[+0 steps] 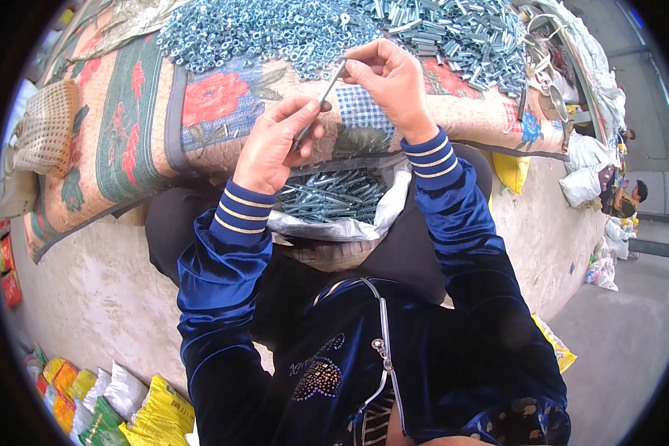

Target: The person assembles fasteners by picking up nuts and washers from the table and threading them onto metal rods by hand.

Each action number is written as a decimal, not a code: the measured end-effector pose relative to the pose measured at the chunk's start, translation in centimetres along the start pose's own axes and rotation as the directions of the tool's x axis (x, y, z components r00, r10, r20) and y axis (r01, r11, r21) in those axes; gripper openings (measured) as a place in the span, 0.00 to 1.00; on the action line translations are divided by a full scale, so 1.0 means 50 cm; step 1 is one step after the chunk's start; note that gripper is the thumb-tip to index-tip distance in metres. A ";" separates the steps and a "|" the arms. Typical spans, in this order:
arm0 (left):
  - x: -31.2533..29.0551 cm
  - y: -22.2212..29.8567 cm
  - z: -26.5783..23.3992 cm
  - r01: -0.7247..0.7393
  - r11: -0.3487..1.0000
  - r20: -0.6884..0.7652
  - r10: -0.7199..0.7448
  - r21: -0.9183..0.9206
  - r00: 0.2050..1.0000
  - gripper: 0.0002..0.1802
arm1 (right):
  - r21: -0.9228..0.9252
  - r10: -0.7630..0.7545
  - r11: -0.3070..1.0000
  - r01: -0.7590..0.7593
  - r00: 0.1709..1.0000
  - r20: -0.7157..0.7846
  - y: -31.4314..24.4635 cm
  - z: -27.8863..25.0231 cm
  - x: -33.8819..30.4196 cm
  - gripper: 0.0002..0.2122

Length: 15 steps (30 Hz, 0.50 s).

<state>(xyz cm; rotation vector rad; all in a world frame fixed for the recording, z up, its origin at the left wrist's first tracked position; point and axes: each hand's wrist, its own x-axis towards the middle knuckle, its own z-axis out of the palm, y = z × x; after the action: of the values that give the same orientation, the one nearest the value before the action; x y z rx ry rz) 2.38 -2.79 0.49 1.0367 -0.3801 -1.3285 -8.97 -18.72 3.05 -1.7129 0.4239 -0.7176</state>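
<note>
A slim dark metal rod (332, 84) slants between my two hands above the front edge of the covered table. Around its lower part, the fingers of my left hand (275, 145) are closed. My right hand (395, 83) pinches the upper end between thumb and fingertips. Behind the hands lies a heap of small shiny metal nuts (230, 33). Beside it on the right is a heap of short metal tubes (464, 37). Below my hands, between my knees, an open white sack (383, 215) holds many long thin metal pieces (331, 195).
A flowered, patched cloth (215, 100) covers the table. A woven basket-like object (48, 126) stands at its left end. Scissors (556, 97) lie at the right edge. Colourful bags (160, 416) sit on the floor at lower left. Another person (632, 197) is far off right.
</note>
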 end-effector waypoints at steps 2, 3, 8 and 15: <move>0.000 0.000 0.000 -0.026 0.999 0.042 0.027 -0.022 0.999 0.11 | -0.309 -0.229 0.934 0.182 0.966 -0.123 -0.015 0.017 -0.005 0.02; -0.001 0.001 0.001 -0.023 0.998 0.057 0.026 -0.052 0.998 0.11 | -0.309 -0.227 0.934 0.181 0.966 -0.122 -0.019 0.022 -0.005 0.02; 0.001 0.004 -0.005 -0.030 0.994 0.112 0.042 -0.103 0.993 0.11 | -0.425 -0.384 0.848 0.317 0.920 -0.081 -0.025 0.025 -0.002 0.03; -0.004 0.014 -0.021 0.001 0.994 0.142 0.015 -0.111 0.990 0.12 | -0.323 -0.306 0.898 0.300 0.951 0.033 -0.027 0.014 0.008 0.03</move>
<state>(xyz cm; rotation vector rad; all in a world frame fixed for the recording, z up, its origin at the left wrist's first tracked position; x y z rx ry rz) 3.56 -2.26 0.56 0.8497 -0.4118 -1.4055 -8.33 -18.12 4.36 -2.1158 0.3010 -0.9288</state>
